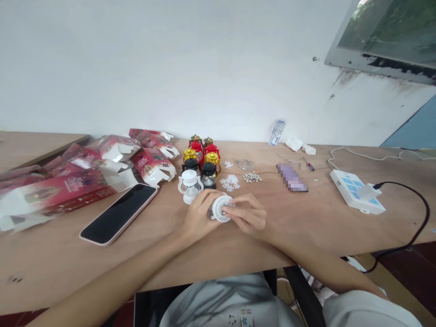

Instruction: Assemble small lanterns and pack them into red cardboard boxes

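My left hand [200, 214] is wrapped round a small white lantern [220, 202], tilted so that its round base faces me. At the middle of that base, the fingers of my right hand [251, 213] are pinched together over something small, perhaps metallic, that I cannot make out. Just behind my left hand stands another white lantern [190, 185]. Black lanterns [209, 175], gold lanterns [213, 159] and red lanterns [196, 147] are grouped beyond it. Nearby lie small white pieces [230, 182], round silver cells [252, 177] and tiny metal parts [245, 164].
Red printed boxes [78, 184] heap up on the left, beside a phone [119, 213]. Toward the right are a purple packet [293, 177], a plastic bottle [277, 131], crumpled tissue [294, 143] and a white power strip [354, 190] with a black cable [422, 200].
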Demonstrator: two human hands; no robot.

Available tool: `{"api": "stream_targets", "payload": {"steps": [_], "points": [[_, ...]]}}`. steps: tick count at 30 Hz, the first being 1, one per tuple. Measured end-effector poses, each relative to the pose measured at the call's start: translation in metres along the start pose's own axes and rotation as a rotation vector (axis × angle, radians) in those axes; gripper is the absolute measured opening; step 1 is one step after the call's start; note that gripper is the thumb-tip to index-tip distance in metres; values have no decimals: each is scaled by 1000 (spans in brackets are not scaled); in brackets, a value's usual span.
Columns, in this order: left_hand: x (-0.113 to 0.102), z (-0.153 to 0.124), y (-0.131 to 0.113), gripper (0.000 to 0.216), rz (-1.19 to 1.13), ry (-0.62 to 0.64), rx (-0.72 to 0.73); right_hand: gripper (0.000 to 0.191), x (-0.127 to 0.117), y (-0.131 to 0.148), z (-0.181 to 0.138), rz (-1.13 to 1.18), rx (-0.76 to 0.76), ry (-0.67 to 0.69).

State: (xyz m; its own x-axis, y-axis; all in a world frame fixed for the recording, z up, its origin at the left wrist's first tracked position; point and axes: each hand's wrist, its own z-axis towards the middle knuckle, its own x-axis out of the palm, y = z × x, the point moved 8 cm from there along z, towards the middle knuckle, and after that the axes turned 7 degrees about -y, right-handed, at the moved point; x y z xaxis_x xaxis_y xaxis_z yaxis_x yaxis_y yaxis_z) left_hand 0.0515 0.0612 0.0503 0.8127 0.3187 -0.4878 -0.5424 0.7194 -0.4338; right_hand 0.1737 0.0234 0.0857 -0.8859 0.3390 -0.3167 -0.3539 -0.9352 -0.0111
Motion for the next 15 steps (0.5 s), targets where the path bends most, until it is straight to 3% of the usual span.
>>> {"api": "stream_targets", "payload": {"steps": [10,15], "points": [[0,1,1,27,1,-1,-5,31,1,-1,-1,11,-50,-2],[0,1,2,29,-1,2,-15,32,-1,-6,-1,45,14,33]]}}
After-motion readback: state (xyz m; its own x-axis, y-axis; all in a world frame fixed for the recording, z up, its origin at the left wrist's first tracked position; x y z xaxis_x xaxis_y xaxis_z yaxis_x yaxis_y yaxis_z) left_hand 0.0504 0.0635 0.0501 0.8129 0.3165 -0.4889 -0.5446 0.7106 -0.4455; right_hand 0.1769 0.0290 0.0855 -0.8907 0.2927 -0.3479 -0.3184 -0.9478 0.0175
